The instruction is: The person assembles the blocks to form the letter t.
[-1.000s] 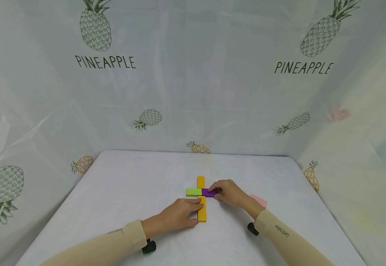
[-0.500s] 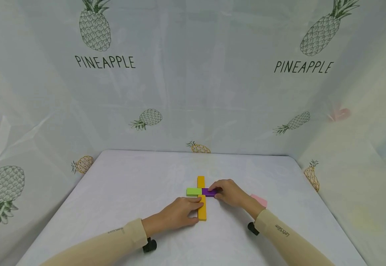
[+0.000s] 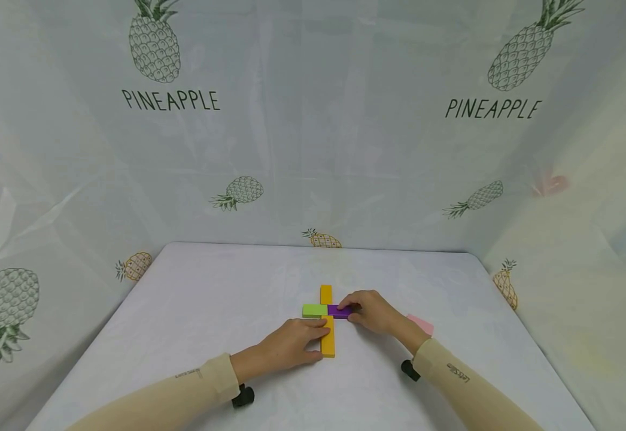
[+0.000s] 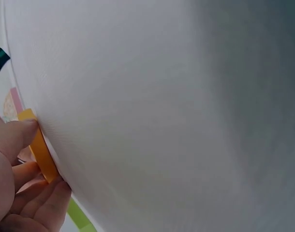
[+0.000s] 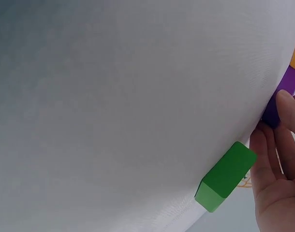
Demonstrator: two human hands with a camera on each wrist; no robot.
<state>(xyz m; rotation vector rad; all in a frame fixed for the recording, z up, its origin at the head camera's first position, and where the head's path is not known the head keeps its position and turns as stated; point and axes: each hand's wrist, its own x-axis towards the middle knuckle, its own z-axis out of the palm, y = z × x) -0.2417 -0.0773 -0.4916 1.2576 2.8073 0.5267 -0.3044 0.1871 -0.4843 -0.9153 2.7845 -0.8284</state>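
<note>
My left hand pinches the near yellow block between thumb and fingers. In the left wrist view this block is held at both ends. My right hand grips the purple block at its right end; the right wrist view shows thumb and fingers on the purple block. A light green block lies end to end with the purple one. Beyond them another yellow block points away from me. Together they form a flat cross on the white tabletop.
A pink block lies partly behind my right forearm. In the right wrist view a green block stands near my right hand; the head view does not show it. A pineapple-print curtain surrounds the table.
The near yellow block and my left hand have shifted slightly away from me, up against the light green and purple blocks. My right hand stays in place on the purple block.
</note>
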